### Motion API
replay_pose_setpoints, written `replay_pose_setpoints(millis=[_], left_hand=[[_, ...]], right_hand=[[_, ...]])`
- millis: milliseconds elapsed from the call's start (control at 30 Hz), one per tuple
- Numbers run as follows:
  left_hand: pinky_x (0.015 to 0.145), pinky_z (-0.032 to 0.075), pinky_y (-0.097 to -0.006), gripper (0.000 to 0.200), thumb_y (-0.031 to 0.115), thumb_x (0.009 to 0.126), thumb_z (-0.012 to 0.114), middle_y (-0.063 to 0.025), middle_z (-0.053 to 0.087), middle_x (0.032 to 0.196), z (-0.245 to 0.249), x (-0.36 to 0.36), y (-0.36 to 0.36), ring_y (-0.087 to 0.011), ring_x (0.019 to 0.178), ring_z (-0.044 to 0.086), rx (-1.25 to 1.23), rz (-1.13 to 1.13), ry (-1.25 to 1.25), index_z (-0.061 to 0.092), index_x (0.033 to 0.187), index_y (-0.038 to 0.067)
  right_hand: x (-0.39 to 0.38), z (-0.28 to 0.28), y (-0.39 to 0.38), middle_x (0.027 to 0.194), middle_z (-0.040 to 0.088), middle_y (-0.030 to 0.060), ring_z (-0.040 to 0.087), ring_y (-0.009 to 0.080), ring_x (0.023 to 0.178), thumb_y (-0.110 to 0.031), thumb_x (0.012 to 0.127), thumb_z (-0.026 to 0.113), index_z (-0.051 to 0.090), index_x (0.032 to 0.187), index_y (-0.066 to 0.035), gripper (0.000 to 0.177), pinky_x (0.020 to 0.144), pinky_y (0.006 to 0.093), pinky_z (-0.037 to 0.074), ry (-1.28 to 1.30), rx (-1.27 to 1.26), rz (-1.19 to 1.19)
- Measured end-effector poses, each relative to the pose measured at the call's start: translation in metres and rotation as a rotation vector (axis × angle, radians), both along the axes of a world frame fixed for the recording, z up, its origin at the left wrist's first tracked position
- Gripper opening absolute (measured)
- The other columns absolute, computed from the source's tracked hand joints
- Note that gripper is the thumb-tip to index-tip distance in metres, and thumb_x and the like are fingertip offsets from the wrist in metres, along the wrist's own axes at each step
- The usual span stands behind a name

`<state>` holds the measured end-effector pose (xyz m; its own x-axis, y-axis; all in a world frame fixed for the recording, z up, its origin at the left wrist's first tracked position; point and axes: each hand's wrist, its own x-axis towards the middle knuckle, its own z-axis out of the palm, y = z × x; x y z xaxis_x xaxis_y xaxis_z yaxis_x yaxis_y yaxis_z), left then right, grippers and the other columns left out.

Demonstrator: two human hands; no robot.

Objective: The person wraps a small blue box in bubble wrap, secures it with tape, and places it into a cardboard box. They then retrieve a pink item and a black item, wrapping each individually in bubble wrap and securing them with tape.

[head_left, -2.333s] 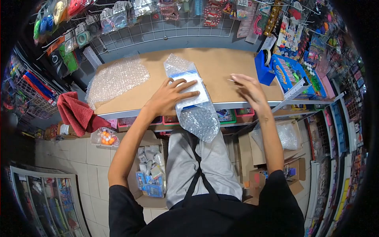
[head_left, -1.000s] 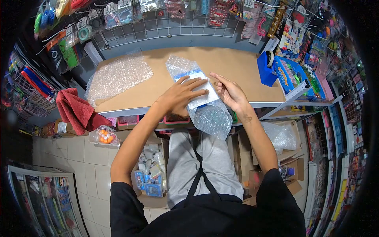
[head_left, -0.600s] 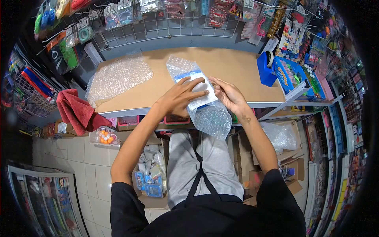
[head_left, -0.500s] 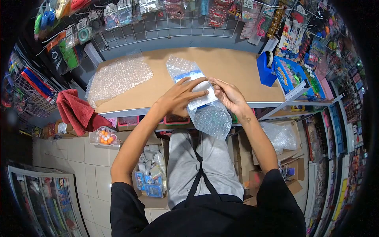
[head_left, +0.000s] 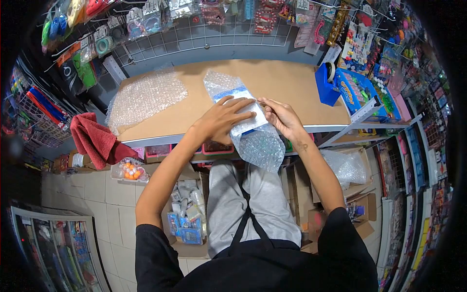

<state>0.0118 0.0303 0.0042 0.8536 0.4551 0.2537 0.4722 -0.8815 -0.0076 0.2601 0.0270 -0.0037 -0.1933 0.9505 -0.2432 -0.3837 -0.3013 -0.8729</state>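
Note:
A flat white and blue package [head_left: 247,127] lies on a strip of bubble wrap [head_left: 262,150], whose lower end hangs over the table's front edge. My left hand [head_left: 220,117] rests on the package with its fingers spread, palm down. At the package's right edge, my right hand [head_left: 284,119] has its thumb and fingers pinched together. Whatever is between those fingertips is too small to make out. Beyond my hands, the far end of the wrap reaches up the brown tabletop [head_left: 287,80].
A larger bubble wrap sheet [head_left: 146,95] lies on the left. To the right stand a blue tape dispenser [head_left: 327,85] and a blue display box [head_left: 360,92]. A red cloth [head_left: 92,138] hangs at the left corner. Below are an open carton [head_left: 187,214] and a bubble wrap bundle [head_left: 344,168].
Both hands stay almost where they were on the package. The whole view has shifted very slightly.

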Motion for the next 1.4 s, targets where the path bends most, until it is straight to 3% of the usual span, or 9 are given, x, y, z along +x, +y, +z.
replay_pose_setpoints(millis=[167, 267, 467, 767, 967, 1067, 1167, 1400], left_hand=[[0.121, 0.03, -0.0532, 0.099, 0.039, 0.05, 0.084, -0.0129, 0.036, 0.16, -0.001, 0.001, -0.001, -0.0328, 0.142, 0.043, 0.001, 0.009, -0.007, 0.053, 0.143, 0.02], [0.12, 0.03, -0.0528, 0.099, 0.039, 0.05, 0.084, -0.0128, 0.036, 0.161, -0.002, 0.0, -0.001, -0.033, 0.142, 0.044, 0.011, 0.005, -0.018, 0.053, 0.143, 0.02], [0.12, 0.03, -0.0527, 0.097, 0.037, 0.053, 0.082, -0.0117, 0.036, 0.161, -0.002, 0.0, 0.0, -0.0321, 0.143, 0.042, 0.017, -0.006, -0.013, 0.052, 0.144, 0.02], [0.119, 0.03, -0.0521, 0.091, 0.034, 0.058, 0.081, -0.0102, 0.035, 0.163, 0.003, 0.001, -0.004, -0.0314, 0.147, 0.037, -0.016, 0.001, 0.009, 0.053, 0.143, 0.018], [0.12, 0.029, -0.0519, 0.092, 0.028, 0.054, 0.081, -0.0095, 0.034, 0.163, 0.005, 0.001, -0.005, -0.031, 0.147, 0.037, -0.045, 0.002, -0.003, 0.053, 0.142, 0.019], [0.12, 0.029, -0.0518, 0.092, 0.025, 0.053, 0.08, -0.009, 0.034, 0.163, 0.005, 0.002, -0.005, -0.0309, 0.147, 0.037, -0.056, -0.008, -0.028, 0.054, 0.141, 0.018], [0.12, 0.03, -0.0516, 0.091, 0.023, 0.052, 0.08, -0.0089, 0.034, 0.163, 0.006, 0.001, -0.006, -0.031, 0.147, 0.036, -0.06, -0.009, -0.03, 0.055, 0.14, 0.018], [0.121, 0.028, -0.0517, 0.088, 0.024, 0.056, 0.078, -0.0091, 0.035, 0.163, 0.007, 0.002, -0.005, -0.0312, 0.147, 0.037, -0.059, -0.016, -0.033, 0.054, 0.141, 0.018]], right_hand=[[-0.015, 0.009, 0.002, 0.071, 0.06, -0.0021, 0.056, 0.0013, 0.057, -0.025, 0.093, 0.076, 0.072, 0.09, -0.001, 0.025, 0.051, 0.0129, 0.05, -0.283, 0.083, -0.106], [-0.013, 0.005, 0.008, 0.07, 0.06, -0.0018, 0.055, 0.0024, 0.055, -0.022, 0.091, 0.077, 0.07, 0.084, -0.001, 0.023, 0.048, 0.0131, 0.046, -0.374, 0.077, -0.109], [-0.022, 0.008, 0.004, 0.069, 0.06, -0.0007, 0.054, 0.0047, 0.054, -0.014, 0.089, 0.074, 0.071, 0.081, -0.001, 0.016, 0.049, 0.0162, 0.045, -0.391, 0.105, -0.207], [-0.03, 0.005, 0.002, 0.068, 0.064, 0.0012, 0.054, 0.006, 0.055, -0.016, 0.087, 0.074, 0.074, 0.086, 0.003, 0.019, 0.051, 0.02, 0.044, -0.621, 0.123, -0.317], [-0.022, -0.001, 0.011, 0.067, 0.064, 0.0007, 0.055, 0.005, 0.055, -0.015, 0.087, 0.074, 0.072, 0.083, 0.002, 0.018, 0.048, 0.0196, 0.04, -0.583, 0.057, -0.224], [-0.028, 0.011, -0.002, 0.067, 0.064, 0.0009, 0.056, 0.005, 0.055, -0.016, 0.087, 0.076, 0.071, 0.081, 0.001, 0.019, 0.048, 0.0196, 0.041, -0.637, 0.111, -0.314], [-0.027, -0.004, 0.002, 0.068, 0.064, 0.0014, 0.056, 0.0052, 0.055, -0.018, 0.089, 0.075, 0.073, 0.088, 0.003, 0.021, 0.049, 0.0193, 0.043, -0.559, 0.233, -0.334], [-0.004, -0.015, 0.012, 0.069, 0.065, 0.0023, 0.056, 0.0057, 0.055, -0.024, 0.097, 0.071, 0.074, 0.105, 0.004, 0.03, 0.049, 0.0198, 0.045, -0.607, 0.281, -0.013]])
